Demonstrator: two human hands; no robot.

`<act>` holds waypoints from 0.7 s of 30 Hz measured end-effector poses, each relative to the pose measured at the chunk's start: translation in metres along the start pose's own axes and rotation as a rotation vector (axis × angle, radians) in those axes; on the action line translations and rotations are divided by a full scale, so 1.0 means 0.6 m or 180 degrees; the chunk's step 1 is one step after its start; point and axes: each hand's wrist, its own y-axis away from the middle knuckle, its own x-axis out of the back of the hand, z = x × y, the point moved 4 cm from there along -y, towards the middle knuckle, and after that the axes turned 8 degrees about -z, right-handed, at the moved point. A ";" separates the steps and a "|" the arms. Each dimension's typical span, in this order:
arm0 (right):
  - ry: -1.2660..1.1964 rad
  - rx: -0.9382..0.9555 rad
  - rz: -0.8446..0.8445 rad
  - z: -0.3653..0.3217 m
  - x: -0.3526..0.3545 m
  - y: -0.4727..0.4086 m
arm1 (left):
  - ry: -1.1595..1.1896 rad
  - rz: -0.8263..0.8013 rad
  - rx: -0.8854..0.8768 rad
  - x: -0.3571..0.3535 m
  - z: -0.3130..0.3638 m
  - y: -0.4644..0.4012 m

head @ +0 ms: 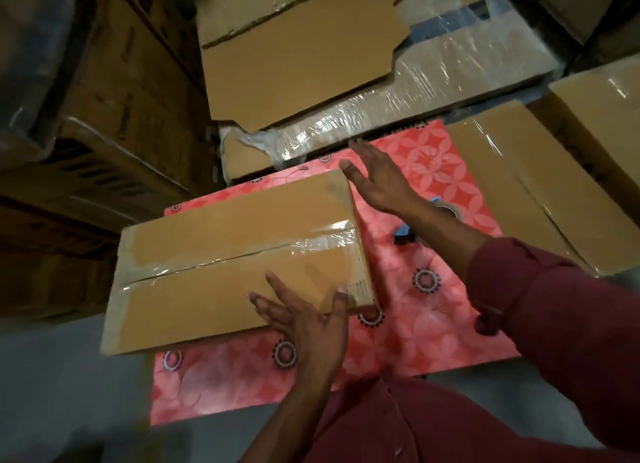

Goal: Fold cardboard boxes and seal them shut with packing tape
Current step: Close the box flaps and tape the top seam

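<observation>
A flat brown cardboard box (221,258), its top seam covered with clear tape, lies on the left part of a small table under a red flowered cloth (426,307) and overhangs the table's left edge. My left hand (304,317) lies with straight fingers at the box's near right corner, thumb up against its edge. My right hand (377,175) hovers open, fingers spread, just beyond the box's far right corner. A tape dispenser with a blue handle (415,230) sits on the cloth, mostly hidden behind my right forearm.
A flat unfolded cardboard blank (298,54) rests on a plastic-wrapped carton (433,95) behind the table. Taped boxes (526,185) stand at the right, stacked cartons (114,99) at the left. Grey floor lies in front.
</observation>
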 end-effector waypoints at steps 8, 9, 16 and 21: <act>0.0277 -0.0097 -0.0502 -0.003 -0.048 -0.013 | 0.0156 0.0195 0.0109 -0.017 0.016 -0.034; 0.0222 -0.0163 -0.0392 0.001 -0.045 -0.006 | 0.0154 0.0258 0.0024 -0.006 0.008 -0.043; 0.0260 -0.0733 -0.0087 0.028 -0.019 0.053 | -0.0857 0.0053 -0.0488 0.098 -0.018 -0.206; 0.0002 -0.1077 -0.0327 0.051 -0.014 0.113 | -0.2017 -0.0462 -0.1041 0.113 0.037 -0.306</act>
